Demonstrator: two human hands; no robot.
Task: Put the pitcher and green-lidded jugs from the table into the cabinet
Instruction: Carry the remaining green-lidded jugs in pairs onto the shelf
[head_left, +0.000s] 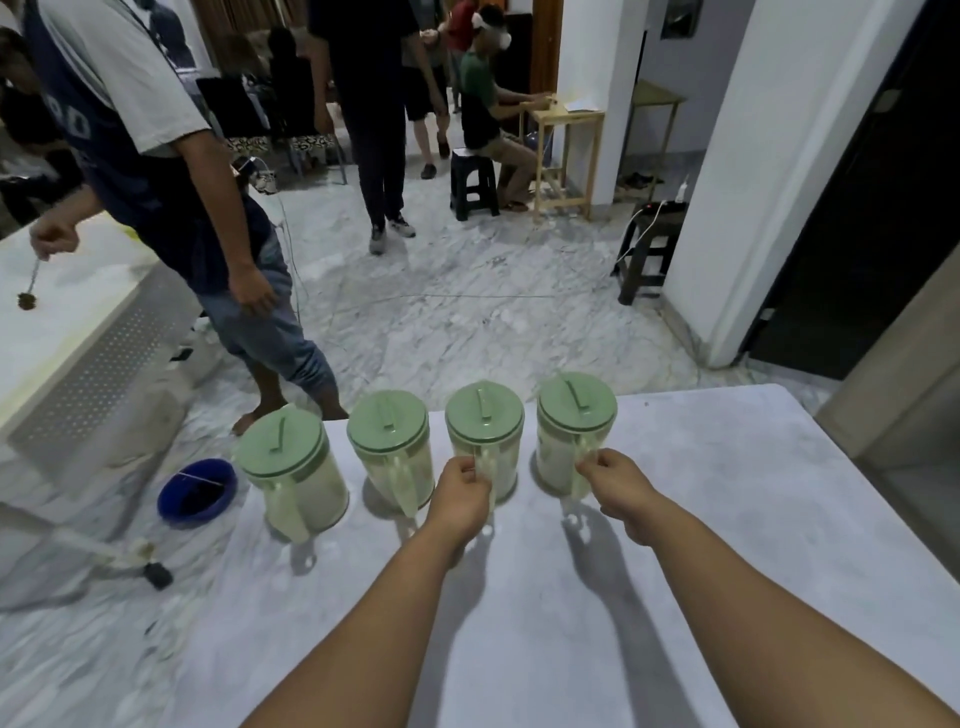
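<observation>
**Four green-lidded jugs in a row, two gripped**

Four clear jugs with pale green lids stand upright along the far edge of the tabletop (727, 493). My left hand (460, 493) grips the handle of the third jug (484, 421); my right hand (615, 480) pinches the handle of the fourth jug (574, 415). Both handles are largely hidden by my fingers. The contents look whitish and unclear.

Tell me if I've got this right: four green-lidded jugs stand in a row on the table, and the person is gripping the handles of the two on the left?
Not quite. The head view shows four green-lidded jugs in a row on the table, but the left hand and right hand grip the handles of the two on the right: the third jug and the rightmost jug.
</observation>
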